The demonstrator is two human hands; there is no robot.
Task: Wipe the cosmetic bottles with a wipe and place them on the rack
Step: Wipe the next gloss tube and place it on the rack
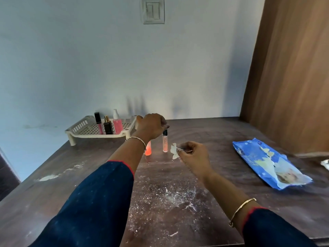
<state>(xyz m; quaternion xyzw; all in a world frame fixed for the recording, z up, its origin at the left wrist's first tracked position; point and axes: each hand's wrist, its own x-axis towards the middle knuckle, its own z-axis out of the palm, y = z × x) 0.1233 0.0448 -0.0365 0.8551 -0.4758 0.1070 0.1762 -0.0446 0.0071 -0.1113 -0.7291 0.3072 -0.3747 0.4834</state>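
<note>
The left hand point(151, 127) comes from above and pinches the black cap of a thin pink tube point(165, 145). The tube seems to stand upright on the table point(222, 139). The right hand point(192, 155) pinches a small crumpled wipe point(174, 151), just beside the tube at its three o'clock. A little orange bottle point(148, 150) stands at the tube's nine o'clock, partly behind the wrist. The rack point(80, 129), at ten o'clock, already has three bottles point(107, 126). The tube looks light, hard and smooth, so it may slip or tip. Best to hold the cap and wipe the clear part
</note>
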